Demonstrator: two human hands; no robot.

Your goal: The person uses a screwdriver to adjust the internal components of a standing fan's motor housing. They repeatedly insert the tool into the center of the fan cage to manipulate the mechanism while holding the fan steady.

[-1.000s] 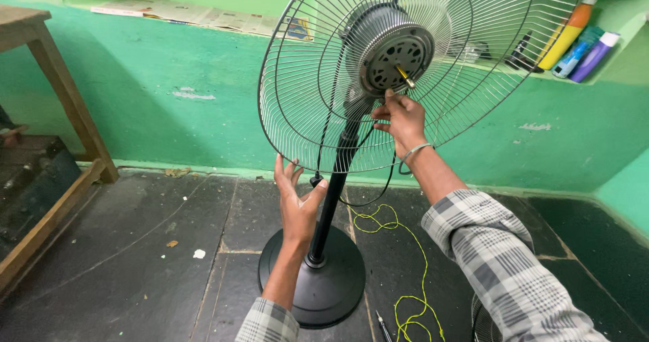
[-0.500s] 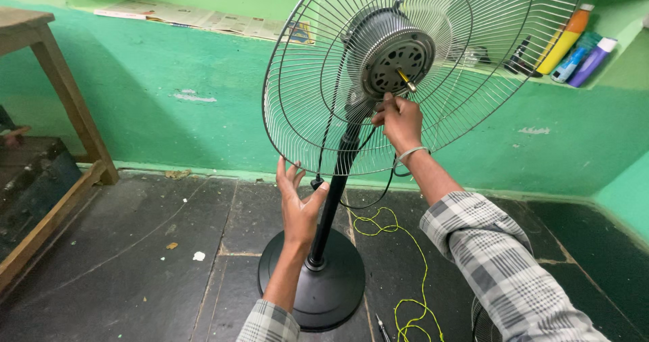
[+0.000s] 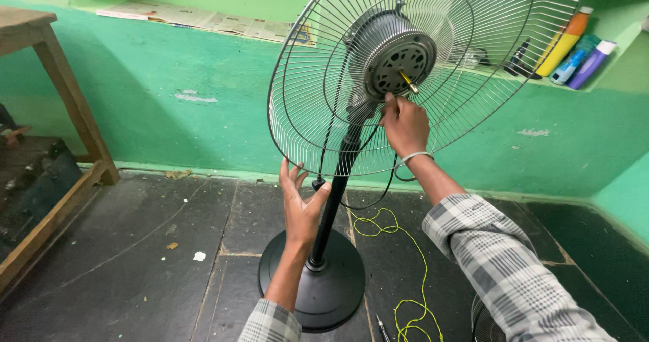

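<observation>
A pedestal fan stands on a round black base [image 3: 318, 288] with a black pole [image 3: 333, 200]. Its rear wire guard [image 3: 304, 112] is on, with no blades; the grey motor [image 3: 399, 61] and its brass shaft [image 3: 407, 82] are bare. My right hand [image 3: 403, 122] reaches into the guard just below the motor, fingers curled against the wires there. My left hand [image 3: 301, 203] is open, palm up, under the guard's lower rim beside the pole, touching nothing I can make out.
A yellow cord [image 3: 392, 247] and a black cable [image 3: 378, 193] trail on the dark stone floor. A wooden table leg [image 3: 71, 99] stands at left. Bottles [image 3: 574, 48] and newspapers [image 3: 203, 21] lie on the green wall ledge. Another wire guard [image 3: 483, 318] shows at the bottom edge.
The view has shifted slightly nearer the fan. My right hand stays under the motor and my left hand stays open beneath the guard's rim.
</observation>
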